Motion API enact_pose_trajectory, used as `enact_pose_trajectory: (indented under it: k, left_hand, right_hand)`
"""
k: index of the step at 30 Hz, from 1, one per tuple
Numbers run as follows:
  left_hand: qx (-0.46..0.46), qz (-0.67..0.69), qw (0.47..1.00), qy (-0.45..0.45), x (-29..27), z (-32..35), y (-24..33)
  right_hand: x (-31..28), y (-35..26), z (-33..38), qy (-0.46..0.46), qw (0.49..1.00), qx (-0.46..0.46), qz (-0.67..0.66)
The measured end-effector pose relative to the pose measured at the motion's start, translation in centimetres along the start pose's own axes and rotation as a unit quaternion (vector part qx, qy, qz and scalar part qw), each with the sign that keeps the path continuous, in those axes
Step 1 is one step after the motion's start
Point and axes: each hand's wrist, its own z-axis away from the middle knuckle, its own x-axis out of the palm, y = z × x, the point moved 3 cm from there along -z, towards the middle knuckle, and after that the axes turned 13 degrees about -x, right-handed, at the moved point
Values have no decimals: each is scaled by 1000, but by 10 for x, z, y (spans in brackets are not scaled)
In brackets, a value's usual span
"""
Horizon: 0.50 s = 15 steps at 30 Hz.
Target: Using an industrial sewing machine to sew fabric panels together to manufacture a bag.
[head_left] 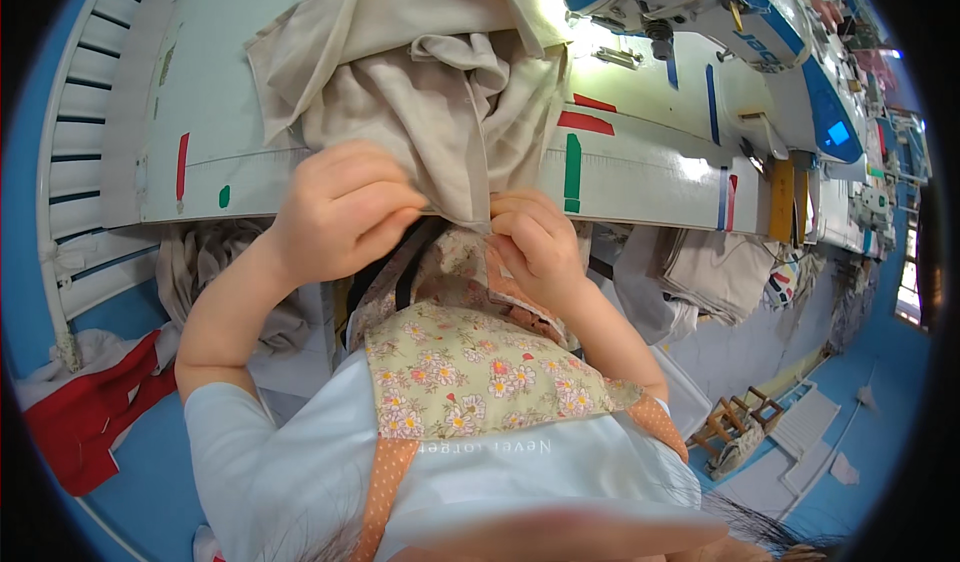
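The crumpled beige linen-like cloth (430, 92) lies heaped on the pale sewing table (220, 112) and spills over its near edge toward me, its hanging hem running across between my two hands. My left hand (345, 212) pinches that hem shut between thumb and fingers, my right hand (535, 237) is curled tight on it just beside — both equally near. Off to the right sits the white-and-blue sewing machine (700, 7), well apart.

Two hands, left (340, 207) and right (535, 237), one beige cloth (440, 102), one sewing machine (700, 12).
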Motion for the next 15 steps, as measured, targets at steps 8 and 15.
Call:
enact_pose_trajectory:
  k: [8,15]
  left_hand:
    - [-208,-223,931,-200,62,-72,-22]
    - [-185,-292,925,-154,37,-72,-53]
  right_hand:
    - [-33,-1,11,53,991,123,9]
    - [-14,-1,27,66,993,91,25]
